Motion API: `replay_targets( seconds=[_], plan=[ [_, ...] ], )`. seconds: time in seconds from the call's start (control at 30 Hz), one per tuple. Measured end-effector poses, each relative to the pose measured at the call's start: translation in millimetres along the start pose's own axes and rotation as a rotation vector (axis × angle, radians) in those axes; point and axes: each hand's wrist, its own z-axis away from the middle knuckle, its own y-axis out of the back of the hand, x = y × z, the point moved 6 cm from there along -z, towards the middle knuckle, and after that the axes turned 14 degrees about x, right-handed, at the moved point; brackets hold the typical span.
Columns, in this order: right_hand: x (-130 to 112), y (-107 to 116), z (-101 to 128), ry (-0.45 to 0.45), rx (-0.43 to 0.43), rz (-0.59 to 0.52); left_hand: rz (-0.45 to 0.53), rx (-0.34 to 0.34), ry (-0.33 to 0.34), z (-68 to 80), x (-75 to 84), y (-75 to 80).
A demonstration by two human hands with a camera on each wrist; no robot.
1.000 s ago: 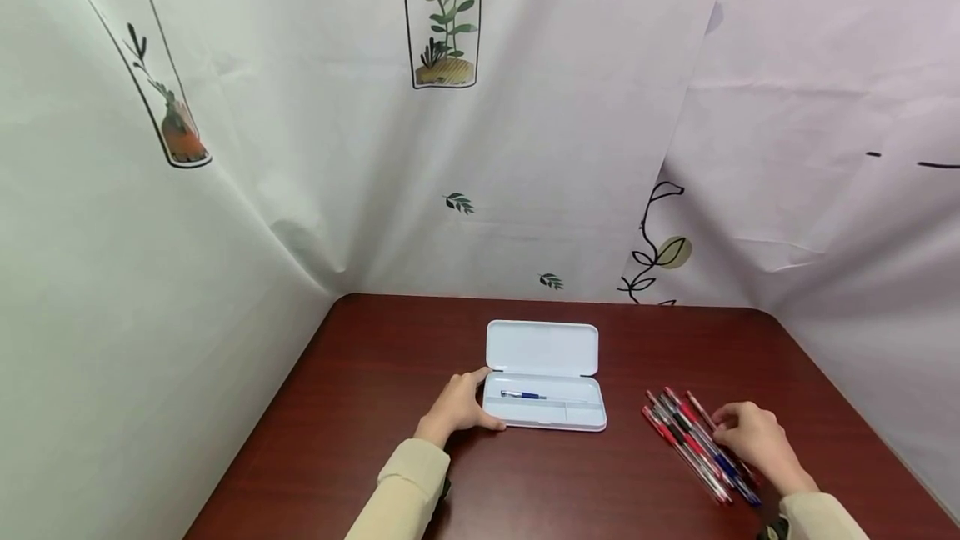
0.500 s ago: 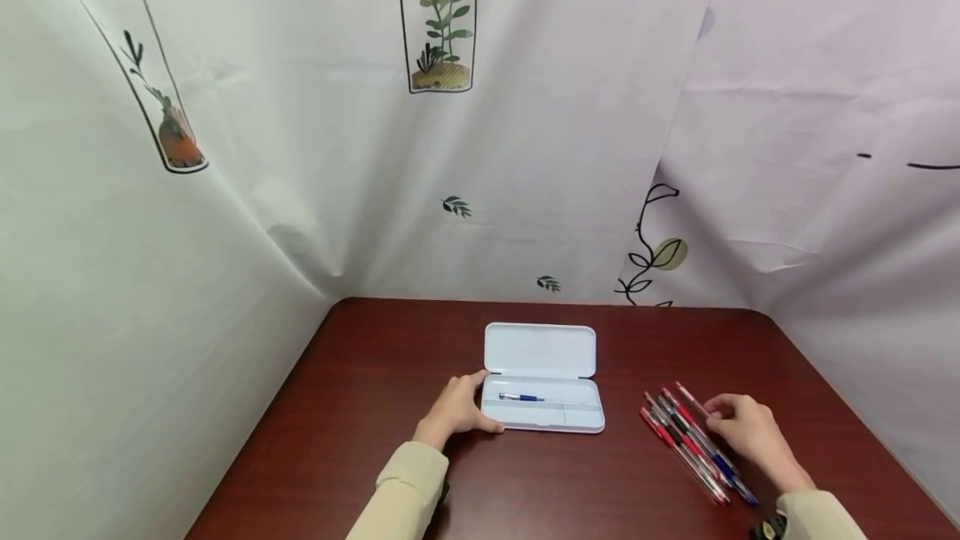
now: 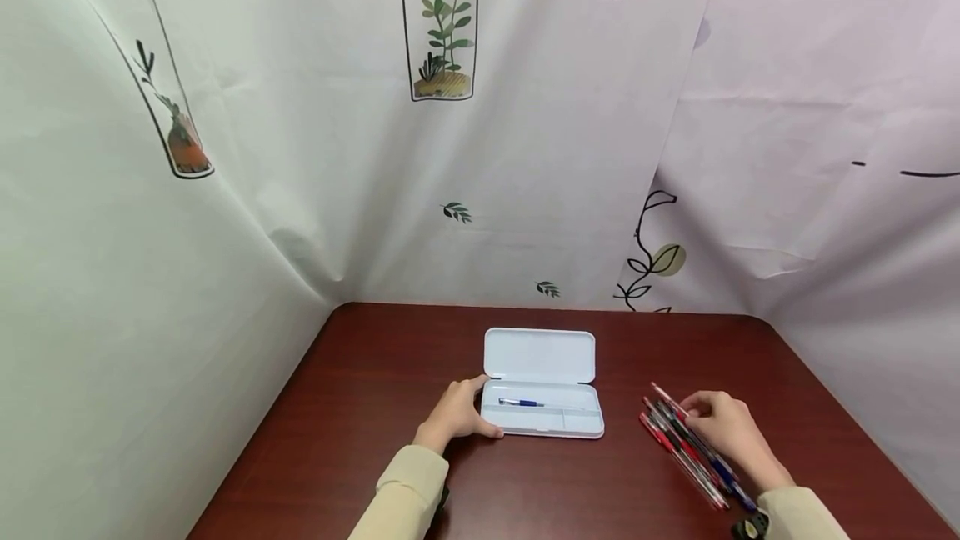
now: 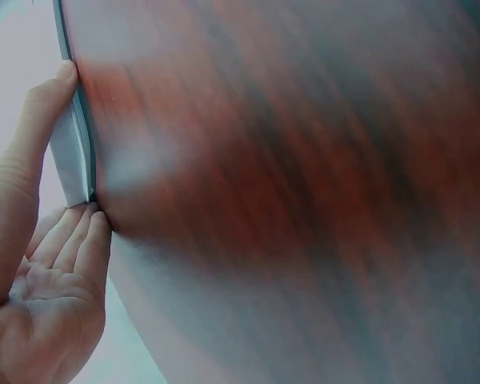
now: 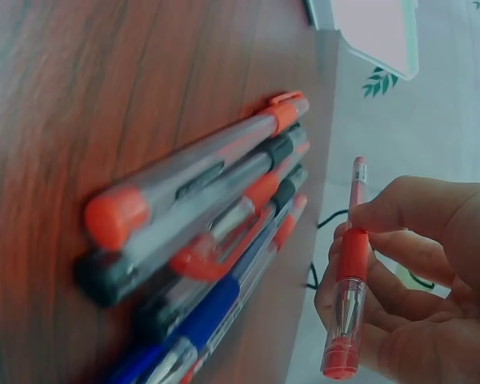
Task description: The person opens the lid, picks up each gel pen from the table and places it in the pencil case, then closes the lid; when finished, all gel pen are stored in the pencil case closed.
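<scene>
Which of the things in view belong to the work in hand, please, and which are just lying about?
In the work:
- red pen, pinched in the right hand
- pile of pens on the table
- open pencil case, gripped at its end by the left hand
- blue pen inside the case

Just there:
- wooden table
- plant-print sheet behind

Left hand (image 3: 456, 417) holding open pencil case (image 3: 542, 382), right hand (image 3: 722, 430) pinching red pen (image 3: 667, 395) over pen pile (image 3: 686, 450)
</scene>
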Motion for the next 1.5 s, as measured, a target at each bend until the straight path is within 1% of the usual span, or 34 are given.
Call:
replay_targets(
  seconds=[0.13,0.4,0.57,0.73,0.97,1.2,1.5],
  plan=[
    [-5,-6,0,-0.006,-0.012,-0.022,0.003,-0.002,-0.001,1.5,-0.1,0.1],
    [-23,-14,-4,0.04,0.011,-0.055,0.003,0.003,-0.002,1.6,-0.7,0.0],
    [-32,-18,-5,0.049,0.01,-0.083,0.004,0.006,-0.004,1.2,-0.7,-0.7],
    [-43,-24,-7,0.079,0.011,-0.092,0.017,0.009,-0.004,1.3,0.5,-0.3],
    [-58,-34,-8,0.111,0.016,-0.112,0.014,-0.002,0.01,1.3,-0.3,-0.8],
    [-73,-46,-10,0.124,-0.001,-0.134,0.017,0.007,0.011,2.9,-0.9,-0.7],
    [-86,-58,-14,0.156,-0.022,-0.121,0.024,0.008,0.0,2.6,-0.1,0.4]
  ],
)
